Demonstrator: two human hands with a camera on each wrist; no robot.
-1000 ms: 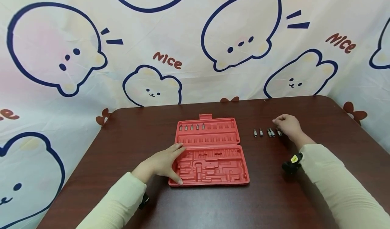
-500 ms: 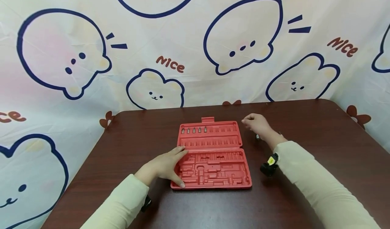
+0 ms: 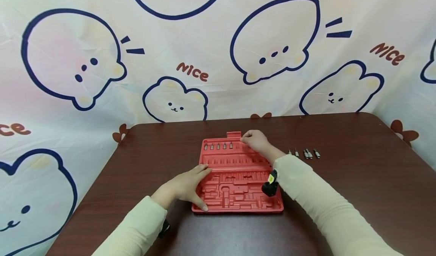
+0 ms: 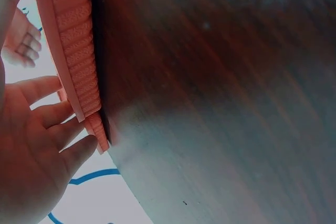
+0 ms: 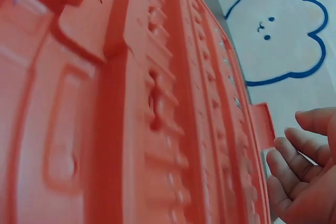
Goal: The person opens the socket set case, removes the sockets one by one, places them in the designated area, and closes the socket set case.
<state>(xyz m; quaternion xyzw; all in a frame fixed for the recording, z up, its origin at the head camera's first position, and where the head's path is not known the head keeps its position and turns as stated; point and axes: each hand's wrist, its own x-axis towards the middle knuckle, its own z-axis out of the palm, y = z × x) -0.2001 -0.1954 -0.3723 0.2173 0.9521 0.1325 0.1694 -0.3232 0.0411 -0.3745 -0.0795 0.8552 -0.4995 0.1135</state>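
Head view: red case [image 3: 238,188] lying open and flat on the dark table [image 3: 368,172], far half with rows of slots [image 3: 221,160], near half moulded in more intricate shapes, hinge line between. Laid flat like this, probably, to leave both halves reachable from above. At the left end of the farthest row, five seated bits [image 3: 218,146], parallel, evenly spaced, likely for keeping in order. Jutting from the middle of the far edge, latch tab [image 3: 233,134].

On the case's left edge, left hand [image 3: 185,185] stretched wide, thumb at the near corner, fingers near the hinge line, fairly straight and not clenched. Presumably placed there to steady the case. In left wrist view, fingers alongside the case's outer wall.

At the far rim, just right of the latch tab, right hand [image 3: 257,140] with fingers bent and fingertips drawn narrow, as if for fine handling. Cannot tell of anything between the fingertips; no bit visible there in head or right wrist view.

Farther right, on the table, loose bits [image 3: 305,154], some close together, one partly behind the right sleeve [image 3: 313,191], perhaps set out within easy reach. Strapped at the right wrist, black device [image 3: 270,186]. Beyond the table, printed backdrop [image 3: 218,51].
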